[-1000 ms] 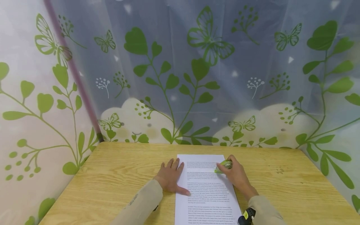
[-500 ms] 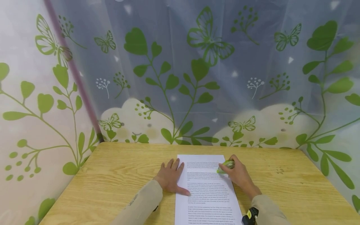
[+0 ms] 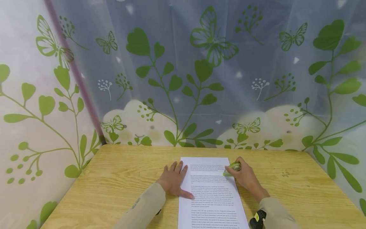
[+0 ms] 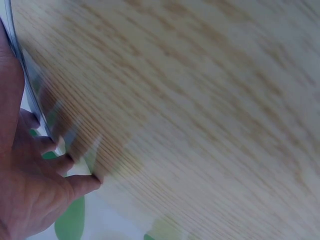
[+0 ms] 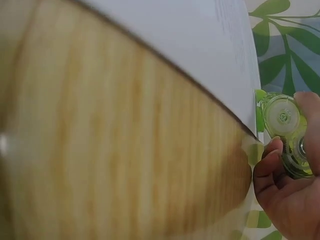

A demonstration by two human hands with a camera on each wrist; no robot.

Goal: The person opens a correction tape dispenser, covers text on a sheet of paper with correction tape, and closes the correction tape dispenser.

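The right hand (image 3: 248, 175) holds a clear green correction tape dispenser (image 3: 235, 166) in a narrow pinch between thumb and curled fingers. In the right wrist view, 2 round reels (image 5: 283, 117) show inside the casing, between the digits. The dispenser sits over the upper right margin of the printed page (image 3: 211, 203), its nose pointing left from the grip, near the line ends of the upper text. Whether the nose touches the paper cannot be told.

The left hand (image 3: 172, 182) grips nothing; its fingers spread wide. It lies to the left of the pinch, across the page's left edge, thumb on the paper. The page lies flat on the wood-grain table (image 3: 128, 165), extending from below the grip toward the person. Whether it is 1 sheet or several cannot be told.

Caution, as a judgement:
1. Page shift: likely if left-hand pressure eases while the dispenser drags, since no hand holds the right edge.
2. Skewed or broken tape: likely if the nose tilts or contact pressure varies.
3. Lifted edge: possible if the nose runs past the right margin and catches.
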